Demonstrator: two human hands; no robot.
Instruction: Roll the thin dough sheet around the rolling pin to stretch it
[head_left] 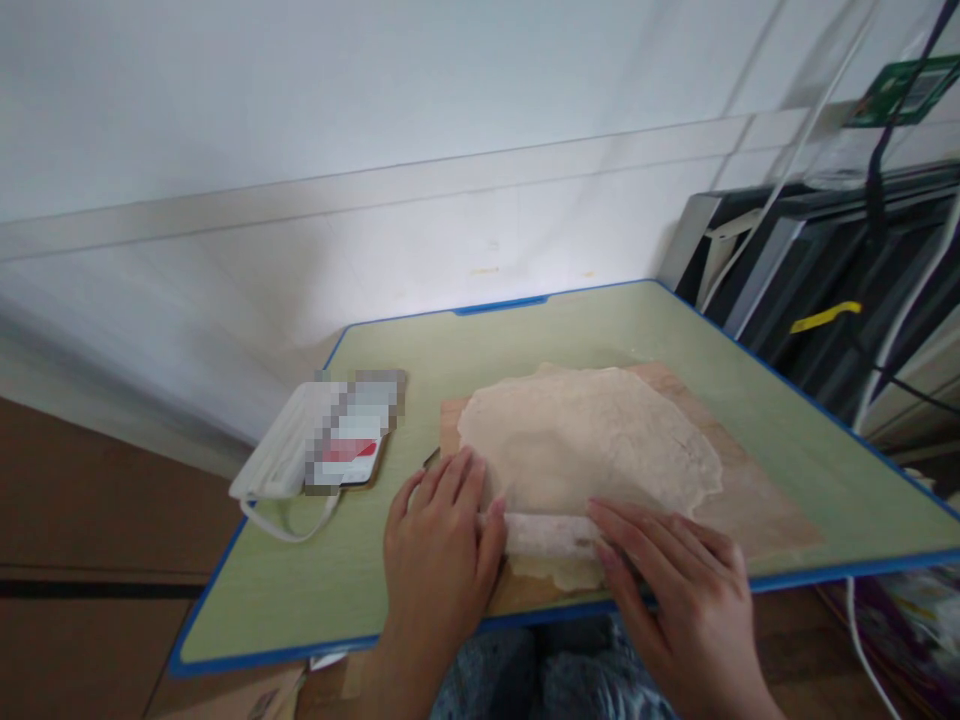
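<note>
A wide, thin sheet of pale dough (585, 430) lies on a wooden board (780, 525), reaching past part of its far edge. Across the near part of the dough rests a short, flour-dusted rolling pin (551, 535). My left hand (448, 545) is closed over the pin's left end, thumb along the near side. Over the right end, my right hand (682, 580) holds the pin with its fingers angled inward. Both ends of the pin are hidden under my hands. A flap of dough shows between the pin and the table's near edge.
The green table (285, 600) has a blue rim and stands against a white wall (420, 250). To the left, a phone (356, 430) lies partly on a white strapped item (281, 445). Dark flat panels (817, 260) and hanging cables (911, 310) are at the right.
</note>
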